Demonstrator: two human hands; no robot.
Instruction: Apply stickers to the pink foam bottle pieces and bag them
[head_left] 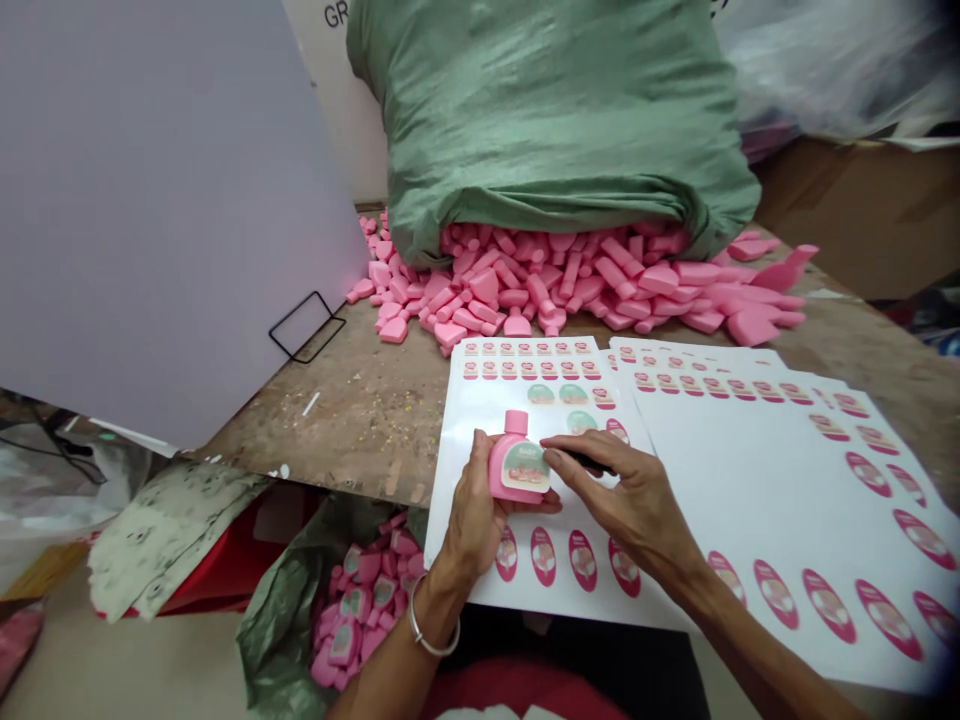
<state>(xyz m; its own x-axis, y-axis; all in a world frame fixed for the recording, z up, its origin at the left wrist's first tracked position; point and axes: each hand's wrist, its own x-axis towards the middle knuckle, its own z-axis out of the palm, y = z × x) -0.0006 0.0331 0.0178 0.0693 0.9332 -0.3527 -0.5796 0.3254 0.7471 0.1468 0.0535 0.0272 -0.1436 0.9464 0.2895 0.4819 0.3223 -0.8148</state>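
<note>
- Landmark: the sheet of labels, on the worktop. The bottle is held over its middle, cap away from the person, label up.
- Left hand: closed around the bottle, thumb along one side, fingers beneath with tips out past the base.
- Right hand: thumb and finger pinching a thin dark tool at the label's upper right; the tool's tip cannot be made out.
- Handling (judged): bottle probably light, hollow plastic; walls fairly stiff, perhaps giving a little under a squeeze. Smooth skin may slip; breakage unlikely. Label thin, its edge the delicate part.
- Hold (judged): best across the narrow sides or at the cap, keeping the broad front free; firm but without crushing.
- Sack, green cloth: beyond the sheet, mouth towards it, pink bottles spilling out in a heap. Those seen in the heap appear plain.
- Bag, green: lower than the sheet, to its left, open; holds more pink bottles, several labelled.
- Box, cardboard: beyond the sheet, to its right, clear plastic over the top; contents not readable.
</note>
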